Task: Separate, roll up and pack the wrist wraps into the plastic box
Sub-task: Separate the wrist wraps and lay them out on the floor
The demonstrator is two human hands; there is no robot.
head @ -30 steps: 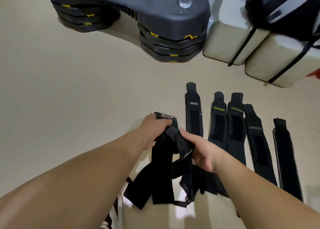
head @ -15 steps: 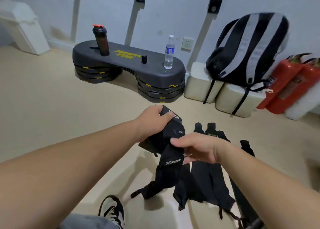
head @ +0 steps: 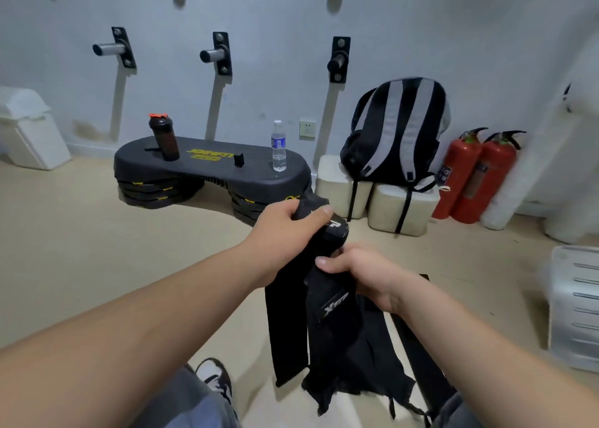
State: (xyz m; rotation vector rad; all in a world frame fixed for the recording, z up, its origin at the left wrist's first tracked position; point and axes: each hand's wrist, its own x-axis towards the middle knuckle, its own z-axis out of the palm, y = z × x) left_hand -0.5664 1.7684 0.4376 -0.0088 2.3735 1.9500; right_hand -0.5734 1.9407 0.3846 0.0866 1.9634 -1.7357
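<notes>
Left hand [head: 285,230]: fingers and thumb curled round the top end of a bundle of black wrist wraps [head: 324,330], held above the floor. Thumb lies across the upper fold.

Right hand [head: 366,275]: just below and to the right of the left, fingers closed round the same bundle at a lower point, thumb pointing left along the fabric. The 2 hands are near each other but do not touch.

Wrist wraps: tangled, hanging down from both grips in several strips. 1 flat strip hangs straight on the left side; the rest ends in frayed edges and thin loops close to the floor [head: 97,249]. White lettering shows on 2 strips. How many wraps the bundle holds cannot be told.

A further black strap [head: 418,346] lies on the floor under the right forearm, partly hidden.

Plastic box [head: 573,304]: pale, ribbed, on the floor at the right edge, well apart from the bundle; blurred.

Surroundings: a shoe [head: 214,376] at bottom centre. Beyond the hands, a black step platform [head: 210,165] carries a shaker bottle [head: 165,136] and a water bottle [head: 278,149]. A striped backpack [head: 398,126] sits on pale blocks [head: 402,207], with 2 red fire extinguishers [head: 476,175] beside them against the wall.
</notes>
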